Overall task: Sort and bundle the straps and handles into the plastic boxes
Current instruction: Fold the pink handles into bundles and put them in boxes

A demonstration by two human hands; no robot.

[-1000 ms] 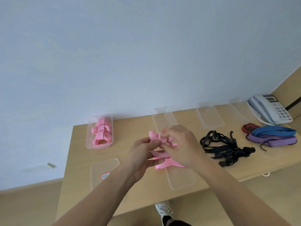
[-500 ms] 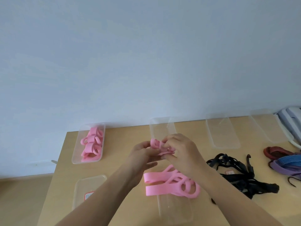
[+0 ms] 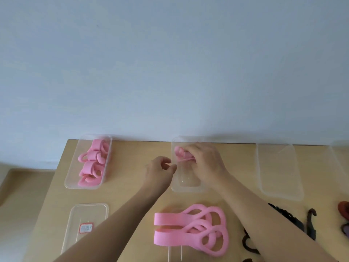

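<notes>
Now the right hand (image 3: 205, 163) reaches into the far end of the middle box (image 3: 186, 186), a clear plastic one standing near the back edge of the table (image 3: 132, 186). Its fingers (image 3: 190, 151) are curled over a rolled pink strap (image 3: 180, 153) and grip it inside the box, close to the far wall; whether the roll already touches the box floor cannot be told. That roll is the only thing seen in this box.

The left hand (image 3: 160, 171) hangs just beside the box's left wall, fingers loosely curled toward the thumb and holding nothing.

Well to the left, the left box (image 3: 69, 178) holds several pink bundles (image 3: 92, 163), rolled straps packed along its length from the far end to the near end. Nearer the person on that side lies a labelled lid (image 3: 85, 210), clear, flat on the table, with a red-edged sticker.

At the front, between the forearms, the loose pink straps (image 3: 194, 227) lie in a tangled heap, partly over another clear plastic piece (image 3: 173, 257) at the bottom edge.

To the right of the middle box sits a clear container (image 3: 277, 167); whether it is a box or a lid cannot be told. Near the right forearm lie black straps (image 3: 287, 216).
</notes>
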